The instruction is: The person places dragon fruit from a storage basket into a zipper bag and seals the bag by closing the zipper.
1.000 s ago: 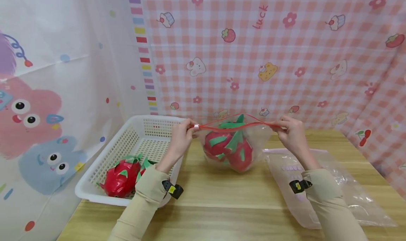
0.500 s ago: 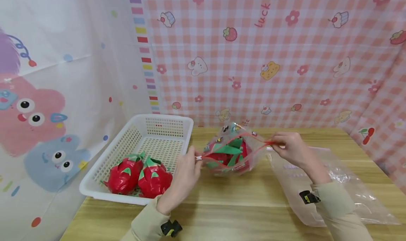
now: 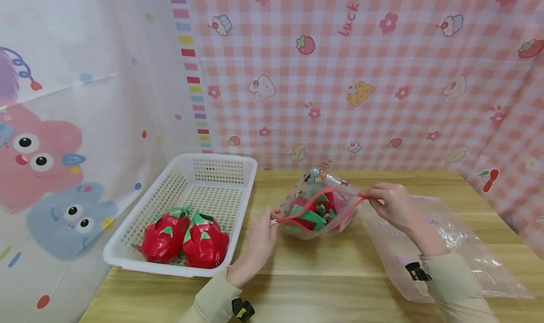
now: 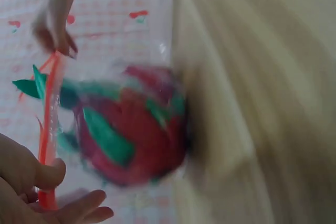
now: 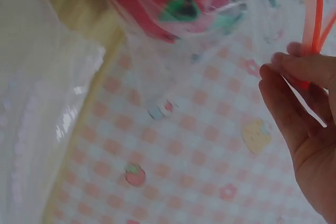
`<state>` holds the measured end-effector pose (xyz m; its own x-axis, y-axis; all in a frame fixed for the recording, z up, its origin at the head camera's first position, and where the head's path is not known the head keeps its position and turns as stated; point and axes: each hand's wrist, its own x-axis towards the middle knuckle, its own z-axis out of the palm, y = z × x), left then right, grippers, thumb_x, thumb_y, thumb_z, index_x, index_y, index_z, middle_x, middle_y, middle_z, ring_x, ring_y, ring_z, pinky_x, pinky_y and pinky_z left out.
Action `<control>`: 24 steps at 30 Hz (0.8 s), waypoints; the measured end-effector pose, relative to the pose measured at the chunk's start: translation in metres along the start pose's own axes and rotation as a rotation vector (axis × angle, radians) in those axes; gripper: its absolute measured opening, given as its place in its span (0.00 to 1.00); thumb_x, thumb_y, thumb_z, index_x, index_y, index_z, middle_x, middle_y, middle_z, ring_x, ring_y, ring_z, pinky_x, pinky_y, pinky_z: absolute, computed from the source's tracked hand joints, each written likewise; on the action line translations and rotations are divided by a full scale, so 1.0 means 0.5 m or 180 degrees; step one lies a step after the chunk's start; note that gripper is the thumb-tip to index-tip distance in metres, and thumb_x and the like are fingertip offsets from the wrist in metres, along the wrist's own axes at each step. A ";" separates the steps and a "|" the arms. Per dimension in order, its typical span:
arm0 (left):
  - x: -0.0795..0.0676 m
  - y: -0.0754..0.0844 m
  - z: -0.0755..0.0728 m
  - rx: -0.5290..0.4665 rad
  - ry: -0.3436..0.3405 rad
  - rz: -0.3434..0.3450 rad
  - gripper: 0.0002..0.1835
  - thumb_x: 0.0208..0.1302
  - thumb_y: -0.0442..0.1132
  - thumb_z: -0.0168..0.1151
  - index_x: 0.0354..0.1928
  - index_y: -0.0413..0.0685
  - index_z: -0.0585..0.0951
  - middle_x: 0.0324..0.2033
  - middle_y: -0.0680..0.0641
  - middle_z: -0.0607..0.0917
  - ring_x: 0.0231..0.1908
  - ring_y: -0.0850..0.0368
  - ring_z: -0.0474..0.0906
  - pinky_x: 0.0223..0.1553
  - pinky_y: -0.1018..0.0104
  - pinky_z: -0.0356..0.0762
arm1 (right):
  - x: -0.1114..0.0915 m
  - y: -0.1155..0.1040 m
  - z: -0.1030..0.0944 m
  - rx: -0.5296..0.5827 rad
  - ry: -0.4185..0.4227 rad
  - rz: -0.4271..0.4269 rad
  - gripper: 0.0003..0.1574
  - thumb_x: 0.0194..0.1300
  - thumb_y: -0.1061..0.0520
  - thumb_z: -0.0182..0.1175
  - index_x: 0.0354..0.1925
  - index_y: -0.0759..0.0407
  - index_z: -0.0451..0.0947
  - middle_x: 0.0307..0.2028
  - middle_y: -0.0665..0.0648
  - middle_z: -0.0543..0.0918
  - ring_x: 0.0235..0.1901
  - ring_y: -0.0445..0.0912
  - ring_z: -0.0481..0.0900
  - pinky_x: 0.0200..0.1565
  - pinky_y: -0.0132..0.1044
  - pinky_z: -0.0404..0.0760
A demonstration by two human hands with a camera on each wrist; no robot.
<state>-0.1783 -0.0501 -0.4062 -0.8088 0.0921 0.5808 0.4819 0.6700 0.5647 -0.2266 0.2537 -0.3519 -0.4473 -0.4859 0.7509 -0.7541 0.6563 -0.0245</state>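
Note:
A clear zip bag (image 3: 293, 198) with a red zip edge hangs between my hands at mid-table, its mouth gaping. Inside it are red dragon fruits (image 4: 142, 129) with green leaf tips; their number is hard to tell. My left hand (image 3: 258, 235) pinches the left end of the zip beside the white slider (image 3: 274, 222). With thumb and fingers, my right hand (image 3: 393, 205) pinches the right end of the zip. In the right wrist view the fingers (image 5: 286, 111) meet at the red strip.
A white plastic basket (image 3: 244, 191) stands on the left with two dragon fruits (image 3: 206, 242) in it. Flat on the wooden table (image 3: 323, 290) at the right lies another clear bag (image 3: 463, 261), partly under my right forearm. A checked cloth hangs behind.
Both hands have lowered the bag from its raised position. Its mouth has tilted toward me and widened, so the fruit shows through the opening. My left hand has come nearer and slightly right.

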 end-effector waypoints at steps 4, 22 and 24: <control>0.006 0.004 -0.025 0.0178 0.0065 0.0011 0.05 0.58 0.26 0.61 0.34 0.40 0.76 0.27 0.43 0.87 0.23 0.54 0.80 0.20 0.74 0.67 | 0.009 0.002 -0.028 -0.0159 0.0140 0.0065 0.16 0.40 0.79 0.66 0.26 0.63 0.85 0.21 0.56 0.84 0.17 0.38 0.71 0.20 0.28 0.67; 0.132 0.080 -0.116 -0.0318 0.0260 0.0198 0.08 0.64 0.36 0.59 0.35 0.37 0.73 0.22 0.41 0.82 0.18 0.61 0.68 0.18 0.74 0.65 | 0.067 -0.027 -0.026 0.0632 -0.0104 0.1436 0.04 0.54 0.70 0.66 0.31 0.67 0.84 0.27 0.62 0.87 0.25 0.28 0.80 0.31 0.17 0.79; 0.135 0.077 -0.114 -0.0315 0.0272 0.0191 0.08 0.64 0.35 0.59 0.35 0.37 0.73 0.22 0.41 0.83 0.18 0.59 0.71 0.19 0.73 0.67 | 0.069 -0.027 -0.028 0.0816 -0.0355 0.1616 0.06 0.57 0.67 0.64 0.36 0.67 0.83 0.29 0.64 0.87 0.25 0.30 0.81 0.30 0.23 0.82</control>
<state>-0.1952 -0.0602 -0.3120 -0.7479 0.0640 0.6607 0.5628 0.5888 0.5801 -0.2251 0.2363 -0.3166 -0.8209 -0.2139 0.5295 -0.5181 0.6689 -0.5330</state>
